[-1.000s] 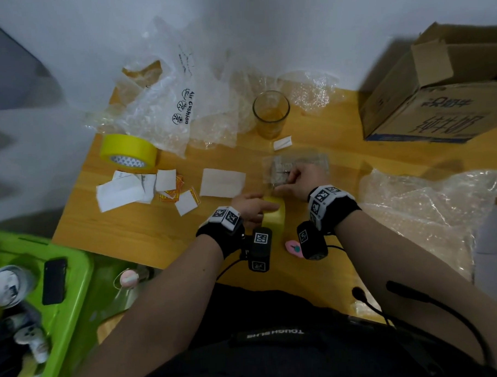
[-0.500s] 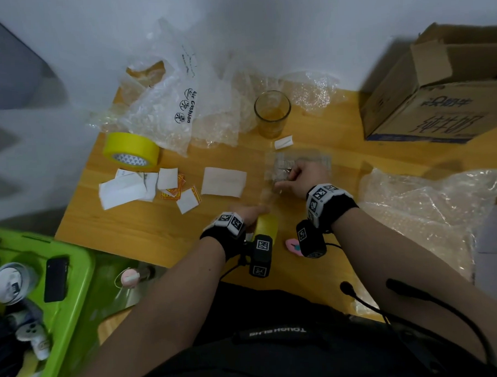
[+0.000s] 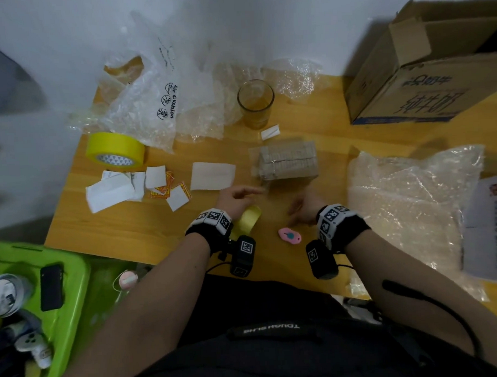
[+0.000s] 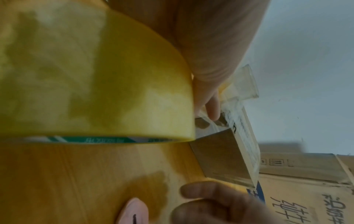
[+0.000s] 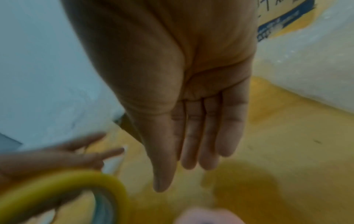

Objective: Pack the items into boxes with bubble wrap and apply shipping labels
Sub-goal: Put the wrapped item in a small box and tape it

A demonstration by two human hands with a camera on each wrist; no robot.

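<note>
- Holding the tape roll (image 4: 91, 78), my left hand (image 3: 236, 201) has the roll on its wrist side, with clear tape stretching to the small box (image 3: 286, 164); its fingers point forward.
- My right hand (image 5: 191, 98) is flat, fingers straight, grasping nothing, above the pink cutter (image 3: 290, 235).
- Beyond my hands, the small box sits mid-table (image 3: 129, 230).
- Farther back I see a glass (image 3: 255, 102), bubble wrap (image 3: 152, 107) and a big carton (image 3: 436, 74).

green bin (image 3: 75, 284) holds phone (image 3: 51, 286), game controller (image 3: 35, 350).
</note>
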